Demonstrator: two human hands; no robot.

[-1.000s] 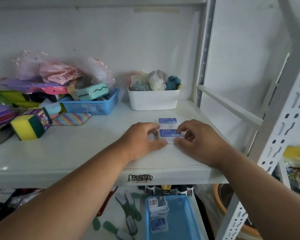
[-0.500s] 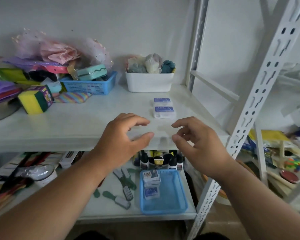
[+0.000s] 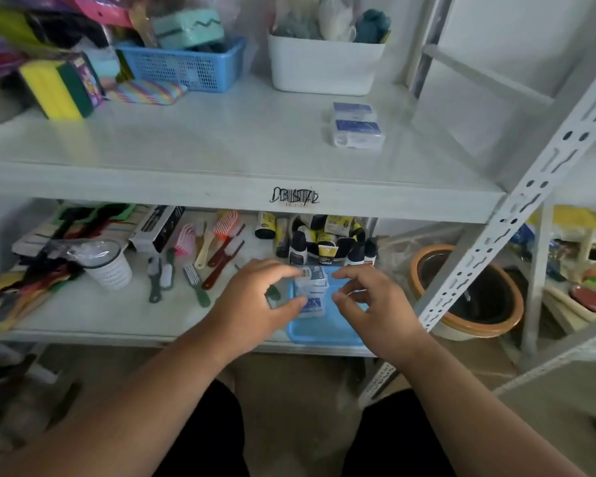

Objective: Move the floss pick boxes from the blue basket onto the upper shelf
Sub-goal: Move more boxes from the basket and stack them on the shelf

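A scrawled black marking [image 3: 295,196] is seen on the upper shelf [image 3: 221,187] front edge, illegible. Both hands, earlier at that shelf, are now lowered to the blue basket [image 3: 324,330]: the left hand [image 3: 255,304] and right hand [image 3: 375,304] are half-curled around the floss pick boxes [image 3: 311,290], grip uncertain. Two boxes [image 3: 356,127] lie near the shelf's right edge.

Two floss pick boxes [image 3: 356,127] sit on the white upper shelf [image 3: 221,149] beside a white bin [image 3: 324,68]. The blue basket [image 3: 324,330] rests on the lower shelf [image 3: 117,315] among brushes [image 3: 217,249].

Two floss pick boxes [image 3: 358,128] lying flat on the upper shelf [image 3: 221,146], touching, just in front of the white bin (blue labels up). More floss pick boxes [image 3: 311,290] stacked inside the blue basket [image 3: 324,330], on the lower level directly beneath that bin.
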